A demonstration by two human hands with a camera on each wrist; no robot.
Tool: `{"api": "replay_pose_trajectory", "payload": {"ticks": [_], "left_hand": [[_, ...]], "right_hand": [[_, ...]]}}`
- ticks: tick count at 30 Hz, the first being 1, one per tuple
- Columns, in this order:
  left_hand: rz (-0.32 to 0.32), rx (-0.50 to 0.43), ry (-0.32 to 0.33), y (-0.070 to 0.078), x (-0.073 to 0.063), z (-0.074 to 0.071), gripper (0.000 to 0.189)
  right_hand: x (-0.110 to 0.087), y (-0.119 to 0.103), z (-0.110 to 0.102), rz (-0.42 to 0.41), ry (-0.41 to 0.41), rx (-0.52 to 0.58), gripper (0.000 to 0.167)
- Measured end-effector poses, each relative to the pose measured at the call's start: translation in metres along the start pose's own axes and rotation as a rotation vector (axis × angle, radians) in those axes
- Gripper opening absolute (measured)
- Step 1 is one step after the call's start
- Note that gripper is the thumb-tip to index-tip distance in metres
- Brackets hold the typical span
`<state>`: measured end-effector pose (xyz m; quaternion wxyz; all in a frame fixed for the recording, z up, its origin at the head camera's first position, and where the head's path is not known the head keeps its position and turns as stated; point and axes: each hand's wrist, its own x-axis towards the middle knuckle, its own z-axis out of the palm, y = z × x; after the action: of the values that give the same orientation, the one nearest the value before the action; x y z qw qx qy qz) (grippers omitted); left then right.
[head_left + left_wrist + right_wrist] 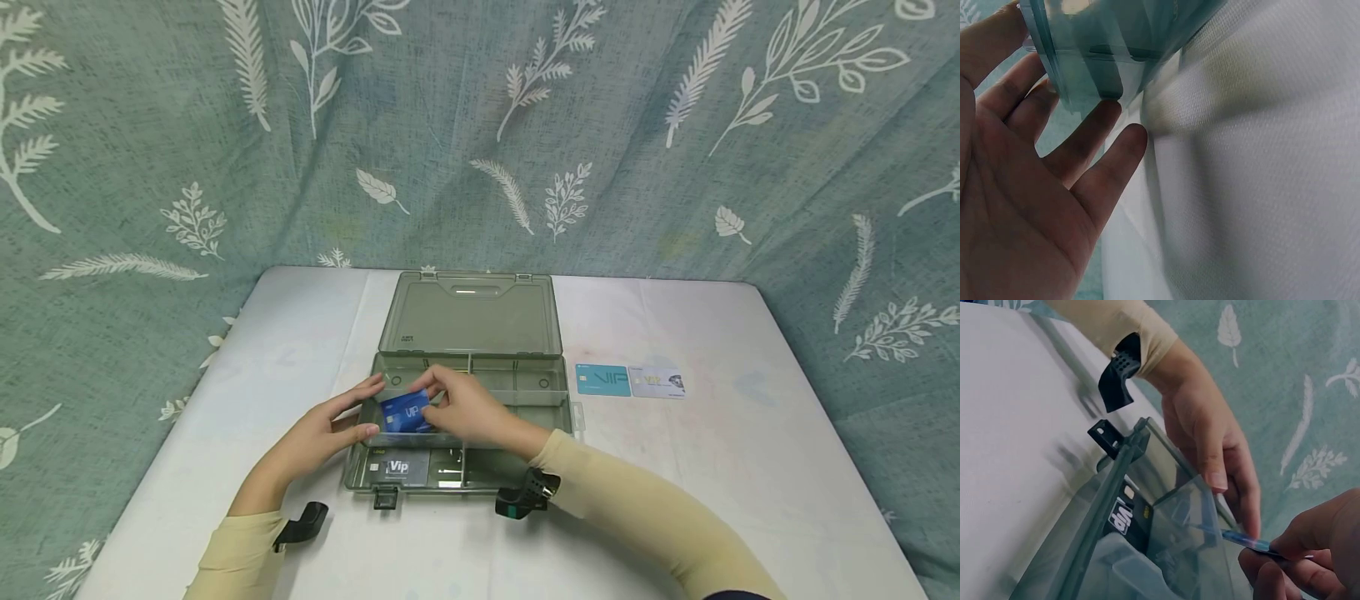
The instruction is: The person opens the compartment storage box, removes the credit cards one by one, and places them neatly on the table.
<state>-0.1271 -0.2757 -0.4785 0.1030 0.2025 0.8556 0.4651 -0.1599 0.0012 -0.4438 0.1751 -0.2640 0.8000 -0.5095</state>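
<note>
white table point(675, 483), open box point(543, 417), right hand point(463, 407) pinching blue card point(402, 413)

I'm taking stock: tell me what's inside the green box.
In the green box, a dark "Vip" card lies front-left. The right hand pinches a blue card; what lies beneath them is covered.

Left edge of the box point(483, 468) is occupied by the left hand point(326, 425). Entry from above, left of its centre, is blocked by the right hand point(468, 408) and the pinched card point(405, 412). Its right front corner is overhung by the right sleeve point(637, 508). Sideways passage inside is cut by a divider point(463, 471). Behind it, passage is obstructed by the raised lid point(472, 317). Right of it, room is left over two flat cards point(602, 380); far left, over bare table point(300, 333).
</note>
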Motion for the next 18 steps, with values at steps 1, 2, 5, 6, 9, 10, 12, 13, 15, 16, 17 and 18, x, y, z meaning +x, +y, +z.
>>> {"api": "replay_pose_trajectory", "payload": {"ticks": [1, 2, 5, 6, 9, 10, 12, 13, 15, 16, 17, 18], "left_hand": [[0.0, 0.001, 0.0, 0.0, 0.0, 0.0, 0.065], [0.0, 0.001, 0.0, 0.0, 0.0, 0.0, 0.065], [0.002, 0.001, -0.002, 0.0, 0.0, 0.0, 0.065], [0.002, 0.002, -0.003, 0.0, -0.001, 0.0, 0.065], [0.008, 0.001, -0.004, -0.001, -0.001, 0.0, 0.065], [0.011, 0.001, -0.004, -0.001, -0.001, 0.0, 0.065], [0.016, -0.003, -0.005, -0.002, -0.001, 0.0, 0.065], [0.018, -0.005, -0.005, -0.002, 0.0, 0.0, 0.065], [0.02, -0.007, -0.007, -0.003, 0.0, 0.0, 0.065], [0.02, -0.006, -0.007, -0.003, 0.0, 0.0, 0.065], [0.021, -0.005, -0.008, -0.003, 0.0, 0.0, 0.065], [0.02, -0.004, -0.008, -0.003, 0.0, 0.0, 0.065]], "right_hand": [[-0.001, 0.0, -0.002, 0.002, 0.001, 0.004, 0.028], [-0.003, 0.0, -0.003, 0.004, 0.004, 0.006, 0.029], [-0.008, 0.0, -0.009, 0.022, 0.006, 0.014, 0.028], [-0.01, 0.001, -0.01, 0.03, 0.006, 0.019, 0.028], [-0.014, 0.004, -0.015, 0.048, 0.005, 0.038, 0.028], [-0.016, 0.005, -0.017, 0.053, 0.006, 0.045, 0.028], [-0.019, 0.007, -0.02, 0.058, 0.008, 0.062, 0.028], [-0.02, 0.008, -0.021, 0.057, 0.009, 0.068, 0.028], [-0.023, 0.01, -0.024, 0.058, 0.013, 0.075, 0.028], [-0.024, 0.011, -0.026, 0.057, 0.015, 0.076, 0.028], [-0.026, 0.012, -0.027, 0.054, 0.018, 0.073, 0.028], [-0.027, 0.013, -0.028, 0.053, 0.021, 0.072, 0.028]]}}
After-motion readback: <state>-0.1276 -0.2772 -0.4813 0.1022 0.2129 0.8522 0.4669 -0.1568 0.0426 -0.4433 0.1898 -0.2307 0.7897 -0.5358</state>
